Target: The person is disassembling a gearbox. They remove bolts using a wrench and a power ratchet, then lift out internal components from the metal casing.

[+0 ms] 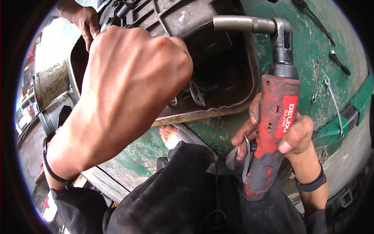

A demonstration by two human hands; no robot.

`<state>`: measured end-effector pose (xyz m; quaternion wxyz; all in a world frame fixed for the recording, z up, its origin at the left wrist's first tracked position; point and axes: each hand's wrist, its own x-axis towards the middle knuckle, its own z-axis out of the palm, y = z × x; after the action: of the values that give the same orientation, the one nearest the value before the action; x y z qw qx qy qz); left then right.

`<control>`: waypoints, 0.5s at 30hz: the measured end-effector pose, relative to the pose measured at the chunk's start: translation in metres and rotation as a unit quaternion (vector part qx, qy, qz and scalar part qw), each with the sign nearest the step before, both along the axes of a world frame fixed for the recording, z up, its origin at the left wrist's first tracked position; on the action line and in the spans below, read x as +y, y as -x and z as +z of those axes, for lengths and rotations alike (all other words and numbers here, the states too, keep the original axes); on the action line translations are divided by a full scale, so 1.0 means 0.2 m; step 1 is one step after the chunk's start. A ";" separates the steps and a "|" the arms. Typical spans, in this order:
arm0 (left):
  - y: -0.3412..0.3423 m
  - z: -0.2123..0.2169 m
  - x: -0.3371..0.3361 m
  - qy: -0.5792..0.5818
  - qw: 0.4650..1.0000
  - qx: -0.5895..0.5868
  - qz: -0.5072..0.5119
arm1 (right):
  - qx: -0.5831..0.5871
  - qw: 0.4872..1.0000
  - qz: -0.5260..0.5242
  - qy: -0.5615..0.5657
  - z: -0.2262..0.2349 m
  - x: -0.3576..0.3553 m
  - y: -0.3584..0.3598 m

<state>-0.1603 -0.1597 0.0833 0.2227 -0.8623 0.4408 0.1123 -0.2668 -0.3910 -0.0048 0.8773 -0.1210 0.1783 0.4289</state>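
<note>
My right hand (298,134) is wrapped around the grip of a red and black cordless ratchet wrench (269,117). A long metal socket (243,24) is fitted on its angled head and points left. Beside the trigger, under my fingers, is a thin curved silver metal piece (247,160). My left hand (140,62) is a closed fist, back of the hand upward, close in front of a ribbed grey metal housing (183,17). What the fist holds, if anything, is hidden. The housing sits at a rust-brown metal pan (253,74) with a dark inside, where metal loops (196,93) show.
Another person's hand (85,23) touches the housing's far left side. On the worn green surface (272,7) at right lie two spanners (335,103), a short dark-handled tool (339,62) and a long dark tool (317,23). A dirty cylinder (52,84) stands at left.
</note>
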 end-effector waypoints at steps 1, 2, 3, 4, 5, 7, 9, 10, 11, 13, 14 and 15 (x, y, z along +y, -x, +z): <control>-0.01 -0.01 0.00 0.001 1.000 0.001 -0.005 | -0.008 1.000 0.000 0.009 0.00 -0.02 0.00; -0.02 -0.01 0.01 0.010 1.000 0.016 -0.016 | -0.017 1.000 0.002 0.016 -0.01 -0.03 0.00; -0.03 -0.02 0.02 0.023 0.999 0.030 -0.031 | -0.016 1.000 -0.007 0.007 -0.01 -0.03 0.01; -0.04 -0.02 0.02 0.031 0.998 0.037 -0.047 | -0.014 1.000 -0.016 -0.003 -0.01 -0.03 0.01; -0.05 -0.03 0.03 0.039 0.996 0.044 -0.063 | -0.013 1.000 -0.020 -0.006 -0.02 -0.03 0.01; -0.07 -0.04 0.04 0.051 0.993 0.060 -0.083 | -0.005 1.000 -0.019 -0.001 -0.02 -0.03 0.02; -0.09 -0.04 0.05 0.066 0.991 0.078 -0.082 | 0.010 1.000 -0.011 0.007 -0.03 -0.03 0.02; -0.10 -0.04 0.05 0.076 0.989 0.114 -0.053 | 0.006 1.000 -0.013 0.004 -0.03 -0.03 0.02; -0.11 -0.04 0.05 0.066 0.988 0.120 -0.076 | 0.004 1.000 -0.016 0.001 -0.04 -0.03 0.02; -0.10 -0.05 0.05 0.046 0.987 0.127 -0.088 | 0.002 1.000 -0.018 0.000 -0.04 -0.03 0.02; -0.10 -0.06 0.05 0.018 0.988 0.114 -0.101 | 0.002 1.000 -0.017 0.004 -0.04 -0.03 0.02; -0.09 -0.07 0.05 0.022 0.990 0.090 -0.110 | 0.002 1.000 -0.016 0.008 -0.05 -0.03 0.02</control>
<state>-0.1429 -0.1490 0.0703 0.1741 -0.7993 0.5539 0.1549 -0.2708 -0.3963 -0.0141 0.8827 -0.1246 0.1858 0.4133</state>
